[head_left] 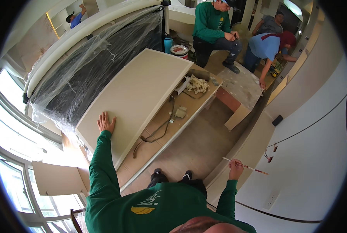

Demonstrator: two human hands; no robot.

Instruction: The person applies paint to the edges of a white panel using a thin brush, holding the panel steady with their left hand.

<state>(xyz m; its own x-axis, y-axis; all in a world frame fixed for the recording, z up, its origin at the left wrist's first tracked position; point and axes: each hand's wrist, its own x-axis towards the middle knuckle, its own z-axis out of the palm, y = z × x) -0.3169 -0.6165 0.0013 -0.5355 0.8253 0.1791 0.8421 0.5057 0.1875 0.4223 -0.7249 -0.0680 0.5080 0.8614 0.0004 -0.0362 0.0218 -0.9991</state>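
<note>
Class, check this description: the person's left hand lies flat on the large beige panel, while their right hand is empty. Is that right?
Not quite. The right hand is not empty: the head view shows it holding a thin stick. The left hand does lie flat on the large beige panel.

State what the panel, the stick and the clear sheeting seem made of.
Panel: probably painted board; flat, smooth, matt beige face. Stick: perhaps wood or plastic; thin, straight, pale and red, finish too small to tell. Sheeting: likely plastic film; glossy, see-through, wrinkled.
</note>
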